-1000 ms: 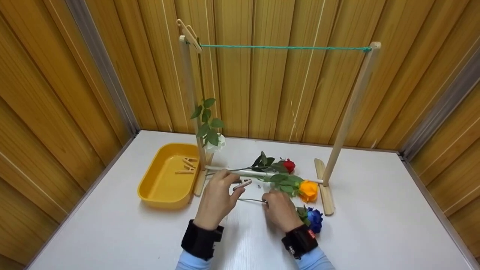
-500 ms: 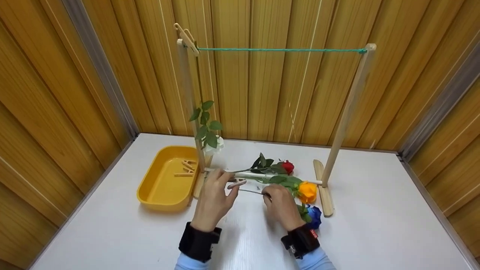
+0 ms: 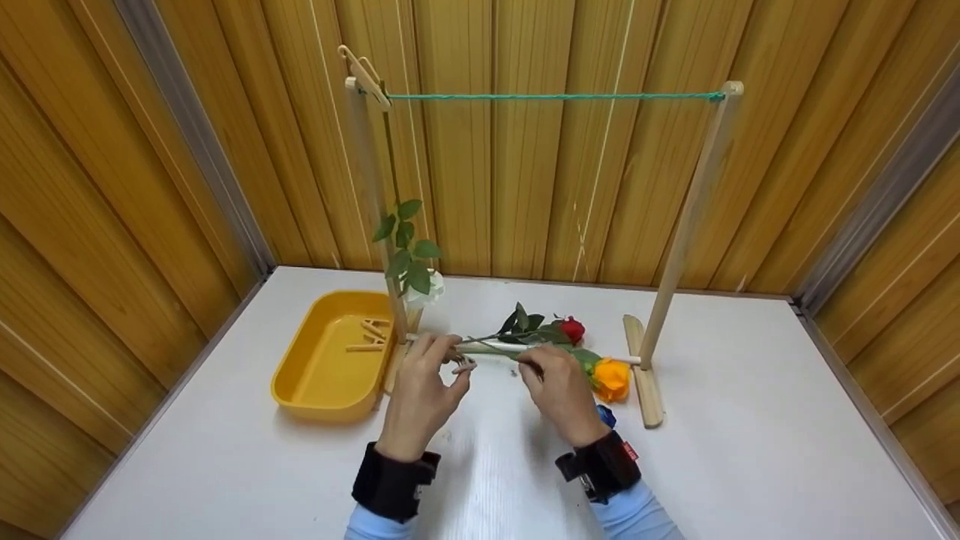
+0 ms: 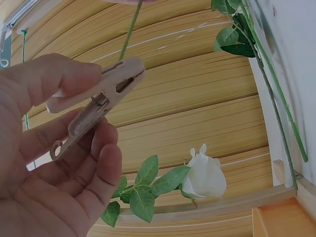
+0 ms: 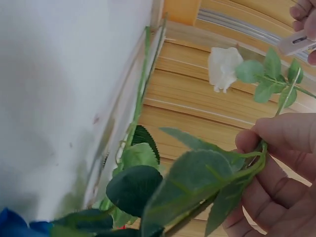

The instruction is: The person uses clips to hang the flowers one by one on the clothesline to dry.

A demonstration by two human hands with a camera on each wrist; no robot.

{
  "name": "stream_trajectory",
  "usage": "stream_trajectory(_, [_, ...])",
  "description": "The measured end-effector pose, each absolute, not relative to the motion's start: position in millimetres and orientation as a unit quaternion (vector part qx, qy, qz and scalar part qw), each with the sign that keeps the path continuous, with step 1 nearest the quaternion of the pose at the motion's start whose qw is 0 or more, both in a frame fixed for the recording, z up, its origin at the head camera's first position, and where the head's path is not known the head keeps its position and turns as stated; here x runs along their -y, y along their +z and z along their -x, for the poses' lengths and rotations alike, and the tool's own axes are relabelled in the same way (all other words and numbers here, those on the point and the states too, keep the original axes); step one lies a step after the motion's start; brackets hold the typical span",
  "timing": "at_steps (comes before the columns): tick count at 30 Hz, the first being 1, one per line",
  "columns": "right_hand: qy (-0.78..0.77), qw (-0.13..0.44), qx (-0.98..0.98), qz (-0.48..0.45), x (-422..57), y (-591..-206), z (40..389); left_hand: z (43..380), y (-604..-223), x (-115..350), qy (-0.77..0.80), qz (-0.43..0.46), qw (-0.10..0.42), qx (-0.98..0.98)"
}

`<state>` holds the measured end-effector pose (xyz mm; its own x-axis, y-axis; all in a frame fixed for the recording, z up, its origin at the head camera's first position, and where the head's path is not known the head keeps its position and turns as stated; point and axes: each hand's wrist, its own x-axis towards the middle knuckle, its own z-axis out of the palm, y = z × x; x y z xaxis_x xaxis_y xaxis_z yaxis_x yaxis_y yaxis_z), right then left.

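In the head view my left hand (image 3: pixel 420 394) holds a pale clothespin between thumb and fingers. The left wrist view shows that clothespin (image 4: pixel 101 101) large, its nose tip overlapping the end of a thin green stem (image 4: pixel 131 32). My right hand (image 3: pixel 562 390) pinches the leafy stem of a blue rose (image 3: pixel 606 416), whose bloom is mostly hidden behind the wrist. Leaves (image 5: pixel 192 180) spread below those fingers in the right wrist view. A white rose (image 4: pixel 205 175) hangs head down, its stem clipped by another clothespin (image 3: pixel 365 77) at the left end of a green cord (image 3: pixel 555 96).
The cord spans two wooden posts, the right post (image 3: pixel 686 225) standing on a flat foot. On the white table lie a red rose (image 3: pixel 572 330) and an orange rose (image 3: pixel 611 379) by the frame's lower bar. A yellow tray (image 3: pixel 330 411) with clothespins stands left.
My right hand has lifted the blue rose slightly away from me, and its bloom has slid behind my wrist. The clothespin in my left hand has turned. The stem's end has come up towards it.
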<state>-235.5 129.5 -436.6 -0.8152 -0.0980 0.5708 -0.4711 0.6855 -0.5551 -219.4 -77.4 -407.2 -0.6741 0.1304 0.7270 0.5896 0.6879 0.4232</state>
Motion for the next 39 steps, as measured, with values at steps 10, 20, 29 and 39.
stream_trajectory(10, [0.440,0.262,0.837,-0.192,-136,-417,244,220,-376,82,-0.389,0.228,0.276,0.849])
stream_trajectory(20, [0.479,0.202,0.833,-0.191,-136,-394,255,231,-320,87,-0.363,0.280,0.259,0.850])
stream_trajectory(29, [0.490,0.201,0.819,-0.222,-134,-366,270,245,-271,84,-0.333,0.305,0.213,0.866])
stream_trajectory(39, [0.458,0.202,0.837,-0.219,-132,-340,286,262,-229,83,-0.247,0.323,0.213,0.888])
